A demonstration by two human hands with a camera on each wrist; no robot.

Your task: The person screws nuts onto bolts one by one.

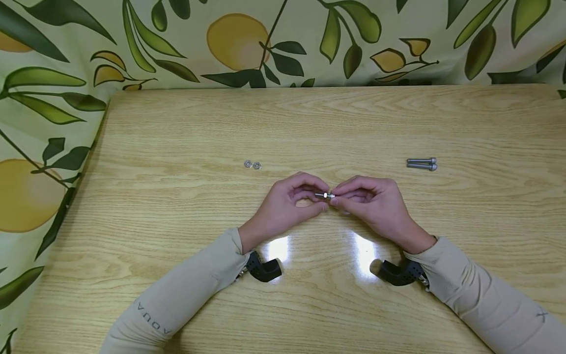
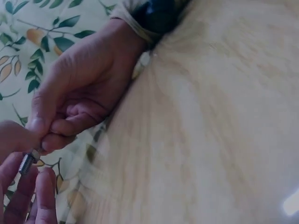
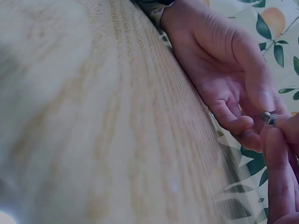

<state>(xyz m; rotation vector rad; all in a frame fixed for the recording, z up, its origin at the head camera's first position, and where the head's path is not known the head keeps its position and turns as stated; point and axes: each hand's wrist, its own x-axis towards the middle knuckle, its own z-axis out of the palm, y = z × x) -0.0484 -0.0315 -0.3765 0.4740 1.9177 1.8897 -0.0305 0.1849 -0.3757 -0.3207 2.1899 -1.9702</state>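
In the head view a small metal bolt (image 1: 319, 195) lies level between the two hands, with a hex nut (image 1: 325, 195) on its shank. My right hand (image 1: 376, 199) pinches the bolt at its head end between thumb and fingertips. The left hand (image 1: 292, 196) curves loosely about the threaded end, its thumb and index fingertip standing apart on either side of the nut. Threads on the bolt (image 2: 26, 163) show in the left wrist view, where the left fingers (image 2: 46, 196) are spread below it. In the right wrist view fingertips partly cover the nut (image 3: 271, 119).
Two loose nuts (image 1: 252, 164) lie left of centre on the wooden table (image 1: 177, 128). Farther right, two bolts (image 1: 421, 163) rest side by side. A leaf-and-fruit patterned cloth (image 1: 283, 44) borders the table's back and left. Black devices (image 1: 264, 269) hang under both wrists.
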